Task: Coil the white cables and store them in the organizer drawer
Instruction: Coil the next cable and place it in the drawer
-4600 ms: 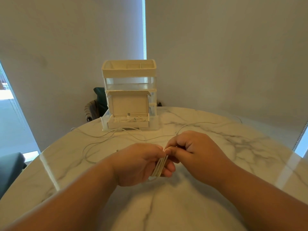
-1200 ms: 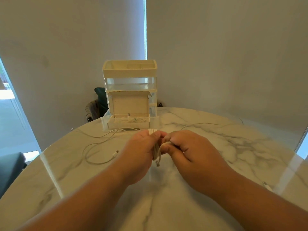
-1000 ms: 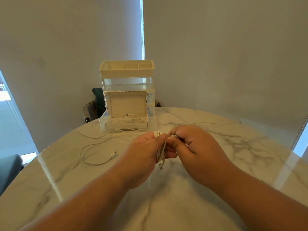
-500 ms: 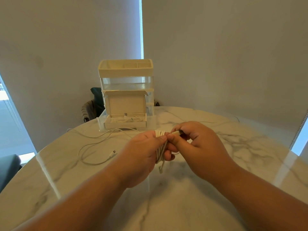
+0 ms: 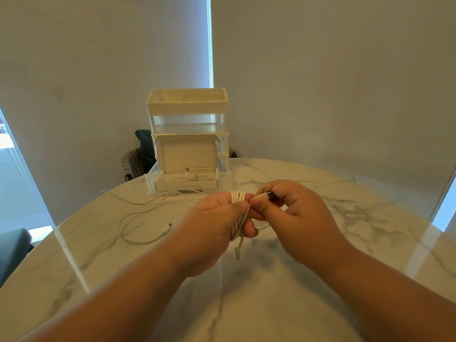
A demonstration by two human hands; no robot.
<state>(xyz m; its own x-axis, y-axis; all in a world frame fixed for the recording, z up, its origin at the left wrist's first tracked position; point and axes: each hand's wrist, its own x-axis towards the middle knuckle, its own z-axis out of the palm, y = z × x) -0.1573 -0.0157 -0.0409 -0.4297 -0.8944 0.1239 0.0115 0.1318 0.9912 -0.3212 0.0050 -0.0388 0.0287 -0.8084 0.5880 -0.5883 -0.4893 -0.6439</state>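
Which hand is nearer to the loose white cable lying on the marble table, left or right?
Left. The left hand, gripping the coiled white cable bundle, is just right of the loose white cable; the right hand, pinching that bundle's plug, is farther right.

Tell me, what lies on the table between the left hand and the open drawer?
Only a loose white cable crosses the table between the left hand and the open drawer, as the head view shows.
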